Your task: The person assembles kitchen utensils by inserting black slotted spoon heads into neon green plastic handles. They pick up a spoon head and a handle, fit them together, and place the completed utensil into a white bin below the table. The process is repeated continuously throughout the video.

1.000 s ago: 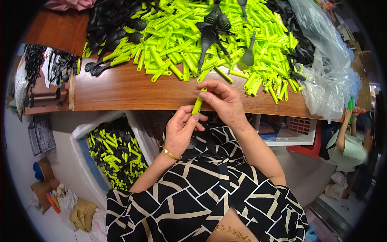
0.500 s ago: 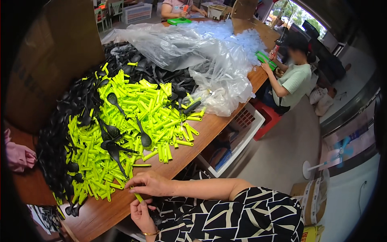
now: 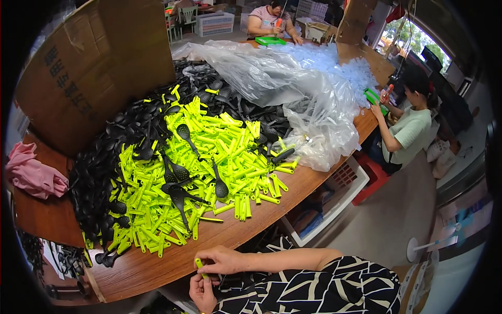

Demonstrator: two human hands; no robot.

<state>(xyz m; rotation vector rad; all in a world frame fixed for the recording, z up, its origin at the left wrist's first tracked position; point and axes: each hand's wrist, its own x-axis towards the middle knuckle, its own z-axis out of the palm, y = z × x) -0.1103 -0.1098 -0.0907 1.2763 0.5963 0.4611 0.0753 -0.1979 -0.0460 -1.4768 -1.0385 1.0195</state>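
A short yellow-green plastic handle (image 3: 199, 264) stands between my two hands, just off the table's front edge. My right hand (image 3: 222, 260) pinches its upper part between thumb and fingers. Below it, my left hand (image 3: 203, 293) is closed at the handle's lower end; whether it holds anything else is hidden. Nearest on the table (image 3: 157, 272) spreads a big heap of loose yellow-green handles (image 3: 240, 149). Several black slotted spoon heads lie on the heap, one of them a spoon (image 3: 221, 186) with its bowl toward me.
Black utensil heads (image 3: 97, 172) pile up behind and left of the handles. Crumpled clear plastic sheeting (image 3: 324, 110) covers the far part. A cardboard box (image 3: 104, 68) and pink cloth (image 3: 36, 172) sit left. Two people work beyond, with green trays (image 3: 270, 41). A white crate (image 3: 334, 209) stands right.
The view has swung, so the table and heap appear farther right and my hands lower. The handle stays between my hands, now held more upright.
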